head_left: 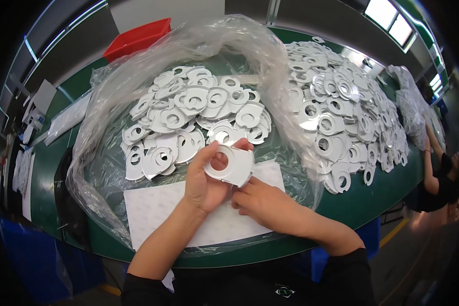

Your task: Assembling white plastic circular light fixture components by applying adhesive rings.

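My left hand [203, 186] grips a white plastic plate with a round hole [240, 166], holding it above a white paper sheet [158, 219]. Its thumb lies by the hole and its fingers reach round behind. Just below the plate's lower right corner is my right hand [268, 204], fingers curled in; whatever they may hold is hidden, and I cannot tell whether they touch the plate. Beyond the sheet, a loose heap of similar white plates [178, 109] lies on clear plastic film [99, 168].
A larger heap of the same plates [349, 104] spreads over the green table [364, 209] at right. Bunched film [275, 56] separates the heaps. A red bin [137, 40] stands at the back left. At far right, another person's arm [430, 171] reaches toward a plastic bag [410, 99].
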